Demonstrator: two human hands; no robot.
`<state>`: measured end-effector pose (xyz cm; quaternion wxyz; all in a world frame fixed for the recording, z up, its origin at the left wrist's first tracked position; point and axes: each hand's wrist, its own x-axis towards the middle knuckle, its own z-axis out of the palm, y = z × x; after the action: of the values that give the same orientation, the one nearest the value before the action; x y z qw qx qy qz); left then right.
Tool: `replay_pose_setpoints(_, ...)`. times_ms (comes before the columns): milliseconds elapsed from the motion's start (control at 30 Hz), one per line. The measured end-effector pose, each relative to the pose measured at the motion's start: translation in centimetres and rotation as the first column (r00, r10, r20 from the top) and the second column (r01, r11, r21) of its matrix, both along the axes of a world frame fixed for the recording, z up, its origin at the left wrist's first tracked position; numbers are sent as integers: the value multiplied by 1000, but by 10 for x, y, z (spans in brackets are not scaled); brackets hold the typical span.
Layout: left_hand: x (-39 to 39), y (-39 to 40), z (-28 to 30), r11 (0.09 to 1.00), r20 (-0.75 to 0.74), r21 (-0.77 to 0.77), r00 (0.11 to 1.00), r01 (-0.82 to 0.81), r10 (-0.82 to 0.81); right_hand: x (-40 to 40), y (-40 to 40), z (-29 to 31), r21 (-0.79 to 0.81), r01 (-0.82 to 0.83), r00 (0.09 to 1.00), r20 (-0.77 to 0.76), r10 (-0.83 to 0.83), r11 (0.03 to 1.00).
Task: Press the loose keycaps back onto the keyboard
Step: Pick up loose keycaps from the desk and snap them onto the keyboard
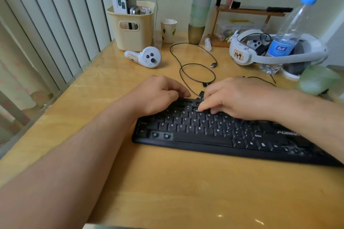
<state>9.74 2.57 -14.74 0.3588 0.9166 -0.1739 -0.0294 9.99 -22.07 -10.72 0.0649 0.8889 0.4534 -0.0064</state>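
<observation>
Clearly, several small black plastic loose keycaps (202, 88) lie on the table just behind the black full-size keyboard (214, 130), near its thin black cable (193, 65). The right hand (240, 96) rests on the number row, its fingers (203, 107) straight and close together, one tip pressing at an uncapped switch; whether a cap sits under it I cannot tell. The left hand (160, 95) rests on the keyboard's back edge, fingers curled, seemingly holding nothing. A tilted cap could jam or bend its stem. More open sockets (160, 135) wait at the bottom row. The yellow wooden table (167, 182) is glossy, so nudged caps may slide off.
</observation>
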Motion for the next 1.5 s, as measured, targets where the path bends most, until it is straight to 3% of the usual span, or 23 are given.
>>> replay_pose_setpoints(267,-1,2,0,996,-9,-84,1000,-6,6,12,-5,-13,86,-214,966,164,198,973)
replay_pose_setpoints(533,1,2,-2,997,-5,-76,1000,-5,4,13,-10,-17,178,-198,978,103,181,964)
replay_pose_setpoints(733,0,1,-1,999,6,-33,1000,12,-12,11,-7,-17,111,-200,974,133,185,973)
replay_pose_setpoints(833,0,1,0,1000,10,-25,1000,10,-9,9,-9,-19,212,-129,991,67,117,969)
replay_pose_setpoints(1033,1,1,-1,1000,12,-12,1000,9,-9,7,-20,-28,440,182,977,-179,-112,880)
replay_pose_setpoints(1167,2,1,-2,1000,13,-7,1000,10,-10,9,-19,-31,429,194,974,-195,-119,882)
replay_pose_setpoints(1500,1,0,-1,1000,16,-18,1000,8,-8,8,-9,-22,293,-10,998,-57,28,956)
